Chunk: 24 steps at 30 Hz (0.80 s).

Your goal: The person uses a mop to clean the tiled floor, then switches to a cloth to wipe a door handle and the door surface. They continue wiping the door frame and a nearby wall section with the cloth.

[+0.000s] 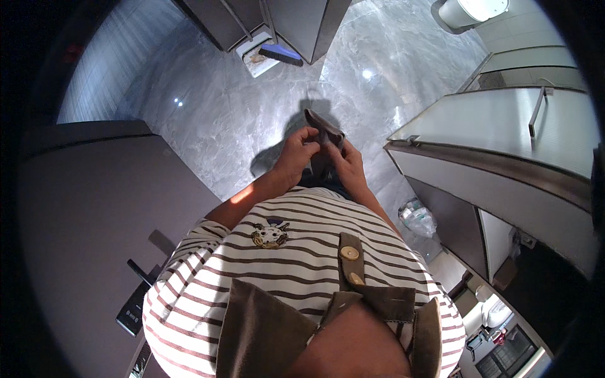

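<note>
A dark grey-brown cloth item (323,124) is held up in front of my waist, its folded top edge pointing away from me. Its exact kind cannot be told. My left hand (298,153) pinches the cloth's left side between thumb and fingers. On the opposite side my right hand (349,163) grips it, thumb on top and fingers behind. The lower part of the cloth hangs between my hands and is partly hidden by them. Below my hands is my striped shirt (293,264) with a brown collar.
A dustpan (255,52) and a blue broom (280,53) stand by a dark panel corner ahead. A door with a black lock handle (134,302) is at my left. To the right are a glass door (496,118) and a plastic bag (418,218). A white bin-like vessel (465,12) stands far right.
</note>
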Motion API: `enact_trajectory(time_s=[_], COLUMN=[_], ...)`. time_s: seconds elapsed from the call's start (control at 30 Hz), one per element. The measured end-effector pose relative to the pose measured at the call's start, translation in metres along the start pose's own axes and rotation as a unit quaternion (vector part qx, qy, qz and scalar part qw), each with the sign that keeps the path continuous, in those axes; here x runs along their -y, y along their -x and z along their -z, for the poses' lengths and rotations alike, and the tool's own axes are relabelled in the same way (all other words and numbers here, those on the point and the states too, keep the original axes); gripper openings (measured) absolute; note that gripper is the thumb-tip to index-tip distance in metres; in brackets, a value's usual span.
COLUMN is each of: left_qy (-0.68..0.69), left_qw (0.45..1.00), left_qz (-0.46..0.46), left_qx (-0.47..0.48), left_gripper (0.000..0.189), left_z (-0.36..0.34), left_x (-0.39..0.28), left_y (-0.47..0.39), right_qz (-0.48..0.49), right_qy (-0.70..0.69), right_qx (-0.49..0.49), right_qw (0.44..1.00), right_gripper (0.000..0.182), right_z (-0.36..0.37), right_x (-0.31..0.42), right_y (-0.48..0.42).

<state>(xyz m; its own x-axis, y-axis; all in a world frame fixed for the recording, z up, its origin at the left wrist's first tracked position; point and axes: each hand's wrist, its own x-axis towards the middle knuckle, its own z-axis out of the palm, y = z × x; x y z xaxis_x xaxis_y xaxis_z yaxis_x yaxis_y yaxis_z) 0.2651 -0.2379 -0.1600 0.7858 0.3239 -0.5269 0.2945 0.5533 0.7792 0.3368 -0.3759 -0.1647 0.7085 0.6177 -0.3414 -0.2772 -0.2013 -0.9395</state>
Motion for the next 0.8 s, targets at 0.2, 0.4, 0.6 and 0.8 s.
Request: enact_trajectory(time_s=[0.2, 0.4, 0.6, 0.8], left_qy=[0.079, 0.036, 0.077, 0.021], left_qw=[0.997, 0.996, 0.995, 0.998], left_qz=[-0.009, -0.044, -0.061, -0.042], left_qx=[-0.018, -0.062, -0.038, -0.03], left_gripper=[0.056, 0.071, 0.061, 0.061], left_z=[-0.075, -0.162, -0.266, -0.363], left_x=[-0.029, -0.068, -0.128, -0.143], left_y=[-0.075, -0.186, -0.266, -0.338], right_qz=[0.021, 0.111, 0.014, 0.015], right_qy=[0.039, 0.068, -0.001, -0.019], right_qx=[0.073, 0.15, 0.126, 0.031], right_qw=[0.996, 0.98, 0.992, 0.999], right_gripper=[0.019, 0.02, 0.02, 0.027], right_z=[0.092, 0.201, 0.314, 0.413], right_x=[0.018, 0.054, 0.126, 0.149], right_y=[-0.08, -0.186, -0.26, -0.309])
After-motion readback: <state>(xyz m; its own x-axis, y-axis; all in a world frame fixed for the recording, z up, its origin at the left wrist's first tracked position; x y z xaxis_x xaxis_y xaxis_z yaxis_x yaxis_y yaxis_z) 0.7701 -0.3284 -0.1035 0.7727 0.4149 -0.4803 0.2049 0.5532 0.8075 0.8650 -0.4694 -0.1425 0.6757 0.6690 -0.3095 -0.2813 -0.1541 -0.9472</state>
